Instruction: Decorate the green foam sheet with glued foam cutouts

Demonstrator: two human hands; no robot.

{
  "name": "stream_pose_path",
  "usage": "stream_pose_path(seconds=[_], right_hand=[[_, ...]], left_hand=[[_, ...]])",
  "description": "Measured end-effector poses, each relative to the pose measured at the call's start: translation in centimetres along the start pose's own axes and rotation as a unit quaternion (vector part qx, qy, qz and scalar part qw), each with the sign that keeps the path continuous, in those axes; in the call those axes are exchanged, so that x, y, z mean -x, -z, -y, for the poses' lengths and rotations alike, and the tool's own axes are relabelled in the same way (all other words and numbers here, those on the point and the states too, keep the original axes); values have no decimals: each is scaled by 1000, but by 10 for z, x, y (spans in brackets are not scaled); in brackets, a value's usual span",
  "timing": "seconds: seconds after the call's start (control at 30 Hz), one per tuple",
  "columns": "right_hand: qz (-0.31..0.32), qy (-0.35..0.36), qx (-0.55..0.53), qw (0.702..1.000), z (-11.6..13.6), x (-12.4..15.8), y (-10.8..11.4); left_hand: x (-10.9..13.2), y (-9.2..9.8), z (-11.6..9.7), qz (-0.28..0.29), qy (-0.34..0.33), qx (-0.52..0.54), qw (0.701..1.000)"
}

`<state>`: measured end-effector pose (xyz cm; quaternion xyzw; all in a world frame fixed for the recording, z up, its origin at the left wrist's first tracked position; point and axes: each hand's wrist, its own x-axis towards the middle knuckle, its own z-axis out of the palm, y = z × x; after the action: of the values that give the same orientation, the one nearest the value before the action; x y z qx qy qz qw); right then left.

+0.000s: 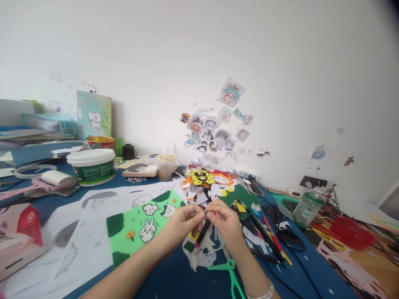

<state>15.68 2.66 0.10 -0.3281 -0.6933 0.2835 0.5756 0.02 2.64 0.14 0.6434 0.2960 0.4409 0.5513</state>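
My left hand (190,220) and my right hand (222,218) meet above the cluttered middle of the table. The fingertips of both pinch a tiny dark piece, too small to name. A black marker with a magenta end (202,234) lies just under the fingers, over white paper scraps (204,258). Scissors with mint-green handles (230,265) lie beside my right wrist, their blades partly hidden. To the left of my hands is a bright green sheet (140,238) bearing cut-out cartoon animals, mushrooms and dark green corner patches. My left forearm covers its lower edge.
Several pens (268,236) and black cables lie at right, near a clear bottle (308,207) and red dish (352,232). A yellow cartoon cut-out (202,177) tops the scrap heap. White tub (92,168), lidded cup (167,168) and drawn sheets (84,224) are at left.
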Motion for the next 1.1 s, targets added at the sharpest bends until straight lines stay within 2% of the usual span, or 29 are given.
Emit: stream_pose_path(seconds=[0.37,0.6,1.1], right_hand=[[13,-31,-52,998,4,0,-1],[26,-89,-105,990,4,-1,-2],[57,-83,-134,986,1,0,0]], left_hand=[[0,0,0,1,8,2,1000],[2,0,-2,9,25,23,999],[3,-1,-1,29,62,78,995]])
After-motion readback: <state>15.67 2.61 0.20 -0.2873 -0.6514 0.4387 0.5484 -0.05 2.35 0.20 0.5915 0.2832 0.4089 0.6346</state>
